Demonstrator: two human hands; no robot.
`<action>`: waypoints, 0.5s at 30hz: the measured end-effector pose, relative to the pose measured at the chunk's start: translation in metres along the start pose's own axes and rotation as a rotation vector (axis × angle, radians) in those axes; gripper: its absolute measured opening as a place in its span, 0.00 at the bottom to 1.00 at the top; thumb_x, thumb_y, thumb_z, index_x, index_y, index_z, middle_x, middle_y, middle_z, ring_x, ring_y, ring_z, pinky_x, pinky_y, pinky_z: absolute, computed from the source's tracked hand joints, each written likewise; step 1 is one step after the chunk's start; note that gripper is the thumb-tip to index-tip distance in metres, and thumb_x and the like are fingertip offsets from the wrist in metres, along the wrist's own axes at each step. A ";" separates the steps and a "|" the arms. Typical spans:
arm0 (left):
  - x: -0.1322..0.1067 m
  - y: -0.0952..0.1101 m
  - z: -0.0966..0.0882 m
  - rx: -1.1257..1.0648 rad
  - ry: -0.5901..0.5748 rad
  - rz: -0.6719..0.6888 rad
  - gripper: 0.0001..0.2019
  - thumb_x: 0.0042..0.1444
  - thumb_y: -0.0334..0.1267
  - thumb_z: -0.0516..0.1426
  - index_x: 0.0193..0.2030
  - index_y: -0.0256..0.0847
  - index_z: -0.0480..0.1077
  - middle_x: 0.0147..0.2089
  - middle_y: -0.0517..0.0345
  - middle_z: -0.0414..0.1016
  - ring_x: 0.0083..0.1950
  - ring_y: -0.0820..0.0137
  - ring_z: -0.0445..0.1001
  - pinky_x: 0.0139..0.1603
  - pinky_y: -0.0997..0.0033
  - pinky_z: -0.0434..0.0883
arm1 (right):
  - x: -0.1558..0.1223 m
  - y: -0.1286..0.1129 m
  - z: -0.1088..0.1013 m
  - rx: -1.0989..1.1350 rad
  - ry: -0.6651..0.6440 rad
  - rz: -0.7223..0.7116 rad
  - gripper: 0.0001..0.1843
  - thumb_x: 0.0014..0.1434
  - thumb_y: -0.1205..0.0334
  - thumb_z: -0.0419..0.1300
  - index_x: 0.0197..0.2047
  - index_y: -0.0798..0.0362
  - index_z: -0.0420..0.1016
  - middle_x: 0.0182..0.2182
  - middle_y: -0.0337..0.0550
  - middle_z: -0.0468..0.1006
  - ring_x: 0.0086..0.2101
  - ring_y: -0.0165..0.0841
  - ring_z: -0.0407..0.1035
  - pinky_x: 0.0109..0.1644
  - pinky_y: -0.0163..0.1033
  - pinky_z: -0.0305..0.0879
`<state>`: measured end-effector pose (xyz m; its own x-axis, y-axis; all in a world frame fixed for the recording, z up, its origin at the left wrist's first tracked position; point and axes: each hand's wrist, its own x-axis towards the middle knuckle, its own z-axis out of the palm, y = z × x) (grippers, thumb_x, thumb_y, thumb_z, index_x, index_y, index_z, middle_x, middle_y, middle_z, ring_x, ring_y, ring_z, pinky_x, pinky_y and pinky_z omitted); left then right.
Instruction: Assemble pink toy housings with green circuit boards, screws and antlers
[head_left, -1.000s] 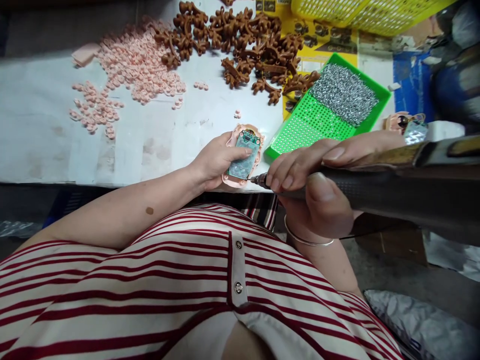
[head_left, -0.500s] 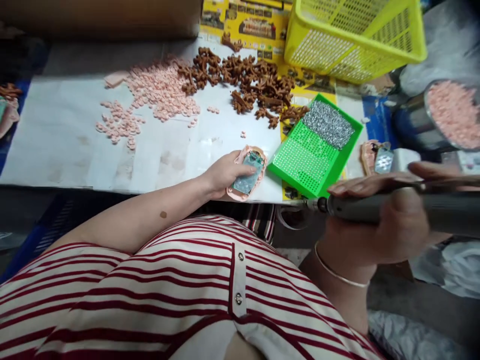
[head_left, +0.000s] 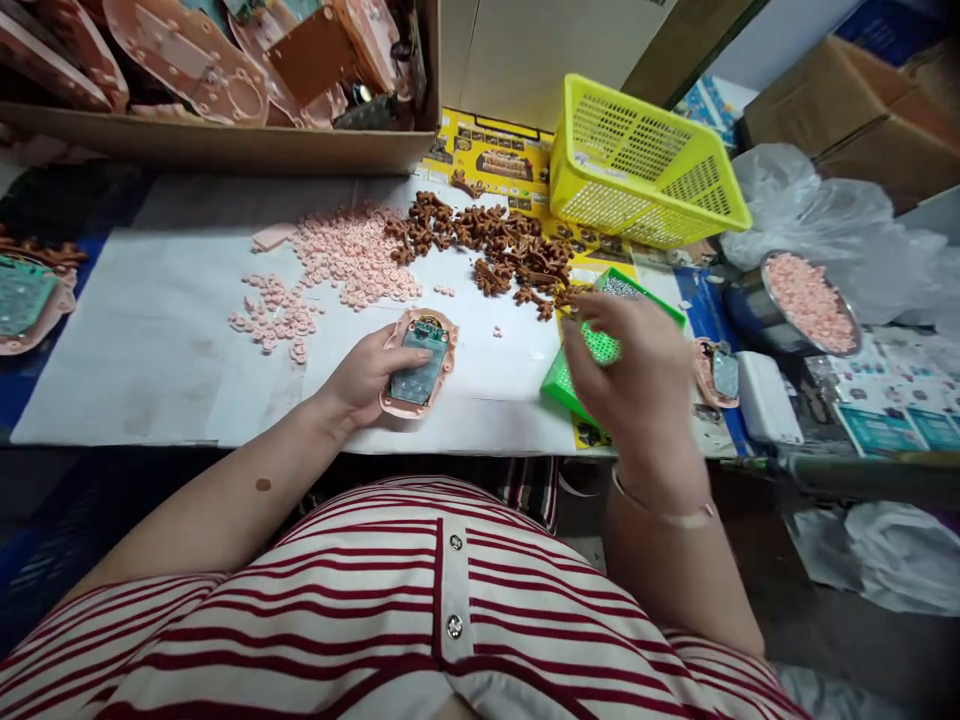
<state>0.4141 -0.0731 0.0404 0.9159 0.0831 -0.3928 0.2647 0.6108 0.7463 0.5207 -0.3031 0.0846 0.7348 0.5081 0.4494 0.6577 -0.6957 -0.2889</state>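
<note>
My left hand [head_left: 364, 378] is closed around a pink plastic shell [head_left: 409, 408] with a green circuit board [head_left: 427, 330] at its top. The thumb presses on the grey-blue plate [head_left: 411, 385] inside the shell. My right hand [head_left: 637, 375], smeared by motion, is raised over a green perforated tray [head_left: 559, 385]. Its thumb and bent forefinger look apart, with green showing between them, and I see nothing in them. Small silvery screws [head_left: 619, 287] lie at the tray's far end, partly hidden by the hand. A grey electric screwdriver [head_left: 840, 467] is at the right, beyond the table edge.
Small pink parts [head_left: 352, 255] and brown plastic pieces [head_left: 517, 250] lie heaped behind my hands. Farther back stand a carton of pink shells [head_left: 225, 145] and a yellow basket [head_left: 645, 195]. A metal bowl of pink pieces [head_left: 810, 305] and a white box [head_left: 769, 398] are at right.
My right hand has let go of the electric screwdriver and moved left over the green tray. My left hand still holds the shell. The view has shifted, showing more of the table's far side.
</note>
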 end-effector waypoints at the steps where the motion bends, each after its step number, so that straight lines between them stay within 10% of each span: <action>1: 0.000 -0.001 -0.005 -0.016 0.012 -0.013 0.25 0.40 0.32 0.69 0.47 0.32 0.71 0.35 0.50 0.81 0.33 0.67 0.78 0.36 0.69 0.75 | 0.018 -0.002 0.013 -0.114 -0.102 0.005 0.13 0.65 0.59 0.58 0.49 0.55 0.78 0.44 0.55 0.79 0.43 0.43 0.72 0.47 0.49 0.69; 7: -0.002 -0.007 -0.015 -0.150 -0.067 -0.078 0.22 0.42 0.33 0.69 0.46 0.33 0.73 0.35 0.49 0.81 0.33 0.66 0.79 0.35 0.69 0.75 | 0.093 -0.001 0.082 -0.513 -0.547 -0.071 0.16 0.63 0.70 0.52 0.50 0.59 0.78 0.47 0.62 0.77 0.44 0.46 0.69 0.42 0.47 0.60; 15: -0.003 -0.001 -0.011 -0.362 -0.047 0.036 0.21 0.46 0.31 0.67 0.49 0.36 0.71 0.36 0.53 0.80 0.35 0.66 0.79 0.38 0.66 0.76 | 0.031 -0.022 0.065 -0.485 -0.197 -0.349 0.16 0.71 0.62 0.49 0.50 0.55 0.76 0.48 0.56 0.80 0.41 0.42 0.69 0.44 0.48 0.59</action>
<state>0.4074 -0.0658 0.0350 0.9376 0.0786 -0.3388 0.1158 0.8480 0.5172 0.5396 -0.2390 0.0496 0.5371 0.7988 0.2709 0.7484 -0.5995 0.2838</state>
